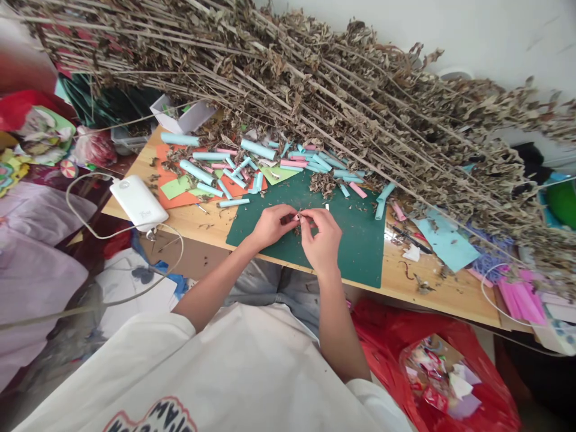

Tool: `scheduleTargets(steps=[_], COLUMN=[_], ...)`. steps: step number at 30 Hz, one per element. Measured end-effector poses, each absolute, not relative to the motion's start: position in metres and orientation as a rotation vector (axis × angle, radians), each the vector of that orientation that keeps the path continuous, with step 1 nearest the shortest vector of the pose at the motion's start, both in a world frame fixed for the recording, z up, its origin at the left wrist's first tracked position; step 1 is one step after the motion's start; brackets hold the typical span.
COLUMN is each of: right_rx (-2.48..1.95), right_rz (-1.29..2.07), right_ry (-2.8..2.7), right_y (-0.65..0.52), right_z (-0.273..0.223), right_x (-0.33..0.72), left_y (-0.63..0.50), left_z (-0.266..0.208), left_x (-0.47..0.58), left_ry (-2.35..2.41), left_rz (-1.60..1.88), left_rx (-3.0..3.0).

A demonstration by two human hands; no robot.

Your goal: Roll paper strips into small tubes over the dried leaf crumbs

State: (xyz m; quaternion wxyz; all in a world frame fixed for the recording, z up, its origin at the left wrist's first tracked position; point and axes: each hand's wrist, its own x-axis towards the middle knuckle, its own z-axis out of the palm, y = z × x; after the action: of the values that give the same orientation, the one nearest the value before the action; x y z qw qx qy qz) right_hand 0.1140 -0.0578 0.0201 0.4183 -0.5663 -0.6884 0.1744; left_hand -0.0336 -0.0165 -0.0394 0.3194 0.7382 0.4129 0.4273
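My left hand [273,225] and my right hand [322,239] meet over the near part of a dark green cutting mat [355,255]. Between their fingertips is a small pink paper tube [296,218], mostly covered by the fingers, with dark leaf bits at its end. Both hands are closed in a pinch on it. Just beyond them lies a small heap of crumbled dried leaves [322,185]. Rolled blue paper tubes [257,149] and pink paper tubes [293,163] are scattered along the mat's far edge.
Long dried leafy stalks [288,78] lie across the back of the wooden table [211,231]. A white power bank [138,203] with a cable sits at the left edge. Blue paper [446,239] and a black pen [411,239] are at right. A red rubbish bag [382,336] stands below.
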Motion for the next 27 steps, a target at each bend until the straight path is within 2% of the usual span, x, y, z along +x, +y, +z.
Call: scheduleTargets(steps=[4,11,20,23,27], right_rx=[-1.423,-1.507,-1.405,-1.419,-1.408], right_rz=[0.403,0.585,0.725,0.684,0.444], right_ry=[-1.726,-1.574,-1.389,-1.429,-1.668], right_y=[-0.061,-0.056,-0.052,-0.053,-0.06], right_z=[0.017,0.014,0.006,0.007,0.006], right_x=[0.114,0.108,0.11,0.109,0.11], left_y=[-0.016,-0.014,-0.017,-0.017,-0.016], left_z=[-0.04,-0.044,-0.041,-0.042,-0.042], left_x=[-0.034,-0.035,-0.033,-0.033,-0.034], left_ry=[1.071,1.099,1.08,1.08,1.081], left_rz=[1.127,1.153,1.126,1.131,1.138], left_rx=[1.959,2.015,1.934,1.949,1.967])
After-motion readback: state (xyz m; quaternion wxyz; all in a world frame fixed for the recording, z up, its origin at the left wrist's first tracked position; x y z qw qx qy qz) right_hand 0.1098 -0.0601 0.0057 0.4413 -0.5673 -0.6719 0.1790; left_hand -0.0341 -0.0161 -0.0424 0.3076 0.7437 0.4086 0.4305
